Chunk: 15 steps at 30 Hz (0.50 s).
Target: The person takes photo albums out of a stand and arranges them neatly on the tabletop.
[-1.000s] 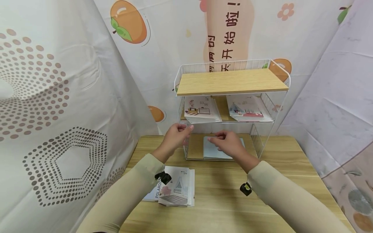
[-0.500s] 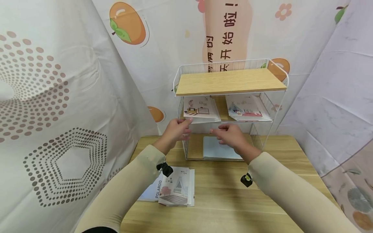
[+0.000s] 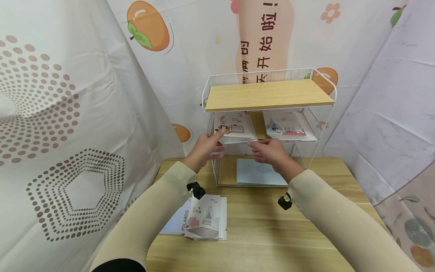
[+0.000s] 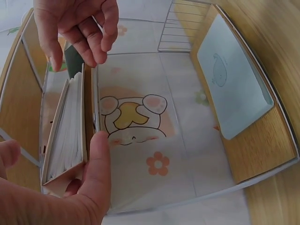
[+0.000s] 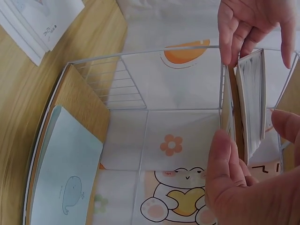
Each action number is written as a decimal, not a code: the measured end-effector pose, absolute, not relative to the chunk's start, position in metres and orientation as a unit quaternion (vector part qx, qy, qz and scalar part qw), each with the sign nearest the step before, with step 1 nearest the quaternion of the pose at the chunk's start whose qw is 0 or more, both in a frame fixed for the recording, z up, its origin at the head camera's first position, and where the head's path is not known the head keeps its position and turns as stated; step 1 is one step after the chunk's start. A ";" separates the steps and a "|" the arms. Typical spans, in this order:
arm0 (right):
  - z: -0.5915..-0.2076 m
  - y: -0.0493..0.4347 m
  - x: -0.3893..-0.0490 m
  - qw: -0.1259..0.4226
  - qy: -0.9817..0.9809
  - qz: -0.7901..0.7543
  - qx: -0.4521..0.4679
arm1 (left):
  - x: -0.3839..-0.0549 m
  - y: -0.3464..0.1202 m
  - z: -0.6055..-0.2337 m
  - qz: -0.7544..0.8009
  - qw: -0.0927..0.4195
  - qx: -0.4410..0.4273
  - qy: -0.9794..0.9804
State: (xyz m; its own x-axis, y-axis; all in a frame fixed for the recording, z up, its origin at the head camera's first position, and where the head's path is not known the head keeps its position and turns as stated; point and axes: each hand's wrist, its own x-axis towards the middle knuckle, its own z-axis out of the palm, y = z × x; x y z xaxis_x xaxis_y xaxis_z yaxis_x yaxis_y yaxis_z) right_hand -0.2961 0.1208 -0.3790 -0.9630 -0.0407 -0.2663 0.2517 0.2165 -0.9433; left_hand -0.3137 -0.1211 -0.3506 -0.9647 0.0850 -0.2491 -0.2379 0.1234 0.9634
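Observation:
A stack of thin notebooks with illustrated covers lies on the left of the rack's middle shelf, its front edge overhanging. My left hand is at its front left corner, thumb over the top cover and fingers below. My right hand is at the front right corner, fingers under the edge. In the right wrist view, both thumbs stand a little off the top cover of the notebook stack, the fingers straight along the shelf's underside. The left wrist view shows the page edges of this stack between the hands.
The white wire rack has a bare wooden top board. Another notebook stack lies right on the middle shelf. A pale blue notebook lies on the bottom shelf. More notebooks lie on the wooden table at front left.
Both hands have risen from before the bottom shelf to the front edge of the left notebook stack. My left thumb now overlaps its top cover. The notebooks have not moved.

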 end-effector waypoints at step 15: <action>-0.376 0.118 -0.300 0.121 0.759 -0.633 0.093 | -0.319 -0.119 -0.351 0.686 0.132 -0.059 0.713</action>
